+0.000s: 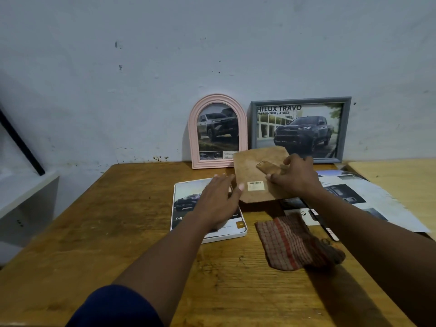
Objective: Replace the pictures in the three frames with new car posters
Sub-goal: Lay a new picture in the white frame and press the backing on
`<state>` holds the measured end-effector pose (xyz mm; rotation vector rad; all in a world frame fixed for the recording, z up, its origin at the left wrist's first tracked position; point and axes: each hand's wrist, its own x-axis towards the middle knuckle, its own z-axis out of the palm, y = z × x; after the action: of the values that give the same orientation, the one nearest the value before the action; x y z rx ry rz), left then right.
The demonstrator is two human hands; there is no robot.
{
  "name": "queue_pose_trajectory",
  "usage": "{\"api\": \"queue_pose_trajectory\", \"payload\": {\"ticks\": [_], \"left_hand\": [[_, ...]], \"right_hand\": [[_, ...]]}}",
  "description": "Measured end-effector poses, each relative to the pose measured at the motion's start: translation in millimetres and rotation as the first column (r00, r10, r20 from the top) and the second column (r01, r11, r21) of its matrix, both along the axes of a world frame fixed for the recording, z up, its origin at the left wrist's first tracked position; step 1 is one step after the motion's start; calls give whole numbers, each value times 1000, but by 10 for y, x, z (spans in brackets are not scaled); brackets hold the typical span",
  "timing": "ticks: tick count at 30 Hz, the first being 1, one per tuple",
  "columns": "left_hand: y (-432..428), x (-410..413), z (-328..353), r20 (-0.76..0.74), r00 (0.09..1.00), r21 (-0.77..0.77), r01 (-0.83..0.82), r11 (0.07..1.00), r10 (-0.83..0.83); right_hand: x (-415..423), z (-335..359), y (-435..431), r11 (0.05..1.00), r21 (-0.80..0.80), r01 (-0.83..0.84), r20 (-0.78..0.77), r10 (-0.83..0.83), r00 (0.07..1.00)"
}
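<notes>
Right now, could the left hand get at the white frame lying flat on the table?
Probably yes. The left hand is spread open right above the white frame, with nothing between them. The backing board, gripped by the right hand, is mostly off to one side.

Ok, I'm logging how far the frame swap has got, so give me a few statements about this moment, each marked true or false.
1. The pink arched frame stands leaning against the wall. True.
2. The grey frame lies flat on the table. False: it stands against the wall, beside the pink one.
3. The right hand holds the brown backing board. True.
4. The white frame shows no picture. False: a car poster shows in it, and it lies flat beneath the left hand.
5. The checked cloth covers the white frame. False: it lies on the table to the frame's right, apart from it.
</notes>
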<state>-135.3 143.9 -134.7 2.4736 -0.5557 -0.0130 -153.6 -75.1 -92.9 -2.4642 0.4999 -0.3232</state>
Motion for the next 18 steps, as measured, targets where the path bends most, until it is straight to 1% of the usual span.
{"api": "queue_pose_trajectory", "payload": {"ticks": [2, 4, 6, 8, 10, 12, 15, 18], "left_hand": [[147, 28, 26, 15, 997, -51, -70, 996, 70], [343, 65, -1, 33, 989, -57, -144, 988, 146], [558, 73, -35, 25, 976, -72, -212, 975, 214], [742, 29, -40, -5, 969, -121, -245, 962, 246], [901, -28, -52, -36, 964, -181, -267, 947, 264], [1038, -65, -72, -73, 958, -188, -288, 939, 279], [1192, -78, -126, -50, 956, -133, -292, 947, 288], [1269, -101, -155, -31, 958, -77, -285, 955, 284]], "right_hand": [[-4, 49, 49, 998, 66, -19, 5, 19, 1000], [-2, 62, 176, 991, 117, -60, 2, 60, 998], [-10, 39, 376, 985, 139, -107, -21, 111, 994], [-40, -13, 614, 978, 147, -146, -49, 155, 987], [-80, -89, 874, 981, 108, -163, -63, 170, 983], [-120, -170, 1111, 983, 78, -165, -60, 170, 984], [-169, -269, 1368, 982, 34, -186, -72, 188, 979], [-209, -305, 1484, 980, -81, -183, -76, 178, 981]]}}
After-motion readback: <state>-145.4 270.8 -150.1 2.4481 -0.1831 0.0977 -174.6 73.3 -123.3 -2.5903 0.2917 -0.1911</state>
